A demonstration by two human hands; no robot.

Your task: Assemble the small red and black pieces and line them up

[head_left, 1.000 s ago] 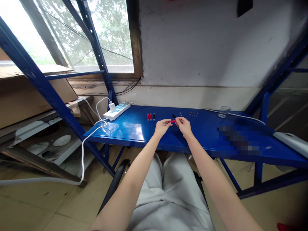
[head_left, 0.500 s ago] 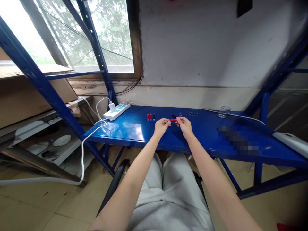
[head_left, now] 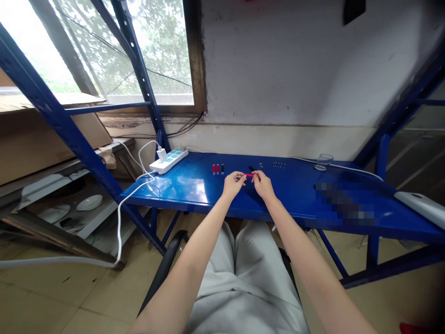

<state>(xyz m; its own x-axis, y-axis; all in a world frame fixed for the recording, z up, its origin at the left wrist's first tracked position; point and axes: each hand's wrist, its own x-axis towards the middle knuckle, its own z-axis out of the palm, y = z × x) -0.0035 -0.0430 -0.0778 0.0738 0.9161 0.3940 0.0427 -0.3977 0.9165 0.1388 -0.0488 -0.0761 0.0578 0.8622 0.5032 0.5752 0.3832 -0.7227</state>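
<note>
Over the blue table (head_left: 187, 185), a small red cylinder (head_left: 249, 175) spans the gap between both sets of fingertips. My left hand (head_left: 233, 182) pinches its left end. Its right end is pinched by my right hand (head_left: 262, 182). Just behind my right fingertips lies a black piece (head_left: 251, 168), with a small clear bit (head_left: 261, 165) to its right. Two red cylinders (head_left: 216, 169) and a black cylinder (head_left: 223, 169) form a row left of my hands. Several tiny metallic parts (head_left: 279, 164) are laid out farther right.
A white power strip (head_left: 169, 161) with a plug and cable sits at the table's left end. A clear glass (head_left: 323, 161) is at the back right, a blurred dark object (head_left: 344, 203) in front of it. A white item (head_left: 422, 208) lies at the right edge.
My right hand has shifted slightly left and down, closer to my left hand, so less of the red cylinder shows. My left hand has hardly moved.
</note>
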